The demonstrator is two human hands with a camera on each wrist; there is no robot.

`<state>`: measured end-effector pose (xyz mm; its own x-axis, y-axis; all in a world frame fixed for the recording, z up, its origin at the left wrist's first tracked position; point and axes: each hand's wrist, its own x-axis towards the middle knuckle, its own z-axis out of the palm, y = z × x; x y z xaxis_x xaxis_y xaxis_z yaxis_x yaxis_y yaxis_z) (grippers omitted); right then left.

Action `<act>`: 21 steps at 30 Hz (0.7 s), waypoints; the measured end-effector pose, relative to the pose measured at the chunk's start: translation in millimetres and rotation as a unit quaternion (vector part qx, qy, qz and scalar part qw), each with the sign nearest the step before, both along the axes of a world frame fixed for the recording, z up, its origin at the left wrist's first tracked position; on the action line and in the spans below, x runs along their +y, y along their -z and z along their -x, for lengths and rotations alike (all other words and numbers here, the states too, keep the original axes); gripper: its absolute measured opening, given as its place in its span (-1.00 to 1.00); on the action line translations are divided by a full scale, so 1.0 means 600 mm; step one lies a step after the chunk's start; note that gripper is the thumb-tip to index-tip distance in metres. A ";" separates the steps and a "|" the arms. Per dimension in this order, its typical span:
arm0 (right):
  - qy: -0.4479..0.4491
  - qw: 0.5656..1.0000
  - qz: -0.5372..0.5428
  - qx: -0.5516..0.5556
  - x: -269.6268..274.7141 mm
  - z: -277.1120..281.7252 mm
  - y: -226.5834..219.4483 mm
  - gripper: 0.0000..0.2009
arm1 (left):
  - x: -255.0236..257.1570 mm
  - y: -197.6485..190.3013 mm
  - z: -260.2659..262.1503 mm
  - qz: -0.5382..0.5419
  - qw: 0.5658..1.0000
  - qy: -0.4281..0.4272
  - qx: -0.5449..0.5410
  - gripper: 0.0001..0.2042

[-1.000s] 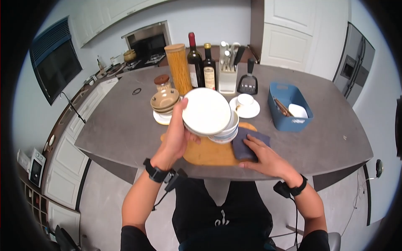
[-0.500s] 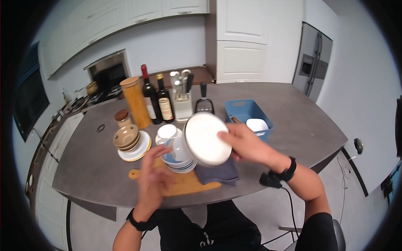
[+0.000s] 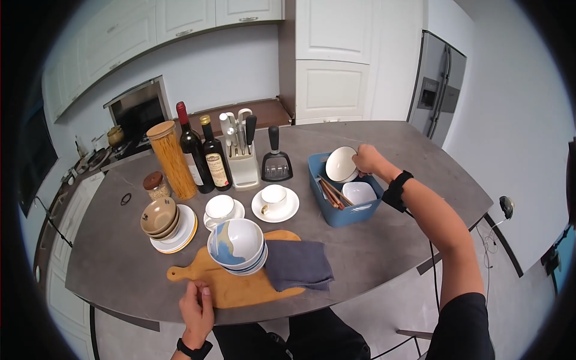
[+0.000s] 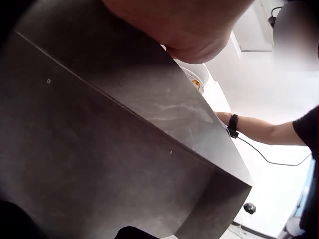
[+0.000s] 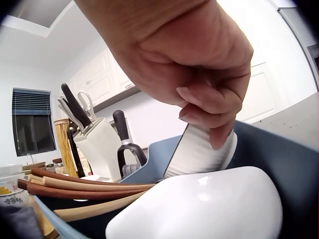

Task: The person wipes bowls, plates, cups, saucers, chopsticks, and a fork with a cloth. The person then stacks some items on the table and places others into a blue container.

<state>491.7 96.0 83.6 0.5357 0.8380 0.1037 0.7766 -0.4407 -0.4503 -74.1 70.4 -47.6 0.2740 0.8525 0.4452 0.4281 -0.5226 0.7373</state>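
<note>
My right hand [image 3: 373,162] pinches the rim of a white bowl [image 3: 341,164], tilted inside the back part of the blue basket [image 3: 343,218]. The right wrist view shows the fingers [image 5: 212,107] on that bowl [image 5: 197,152], behind a white square bowl [image 5: 199,206] and wooden utensils [image 5: 89,189]. My left hand [image 3: 197,309], fingers loosely bent and holding nothing, is at the near edge of the wooden board [image 3: 231,291]. On the board stand stacked bowls [image 3: 237,243], beside a folded grey cloth [image 3: 299,264].
Two white cups on saucers [image 3: 287,211] stand behind the board. Brown bowls [image 3: 159,216] on plates and a lidded jar [image 3: 157,187] are at the left. Pasta container [image 3: 172,162], two bottles [image 3: 216,165], knife block [image 3: 243,171] and black-handled utensil [image 3: 276,167] line the back.
The white bowl passed from my left hand to my right, which carried it from above the cloth into the basket. My left hand moved down to the board's near edge. The head view swung right.
</note>
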 end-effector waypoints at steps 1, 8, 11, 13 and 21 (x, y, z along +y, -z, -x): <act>-0.005 1.000 0.029 -0.011 0.009 -0.002 0.006 -0.68 | -0.001 -0.002 -0.004 -0.043 0.999 0.006 0.009 -0.88; 0.021 0.991 0.108 0.079 0.033 -0.010 0.020 -0.77 | 0.002 -0.004 -0.009 -0.016 1.000 -0.002 0.013 -0.96; 0.026 0.987 0.132 0.093 0.027 0.002 0.013 -0.79 | -0.005 -0.019 -0.008 0.030 0.998 -0.006 0.046 -0.91; 0.019 0.991 0.130 0.039 0.022 0.003 0.007 -0.78 | -0.004 -0.017 -0.010 0.020 0.999 -0.006 0.040 -0.91; -0.036 0.981 0.185 -0.044 0.013 -0.001 0.021 -0.75 | -0.004 -0.014 -0.011 -0.014 0.999 -0.011 0.036 -0.94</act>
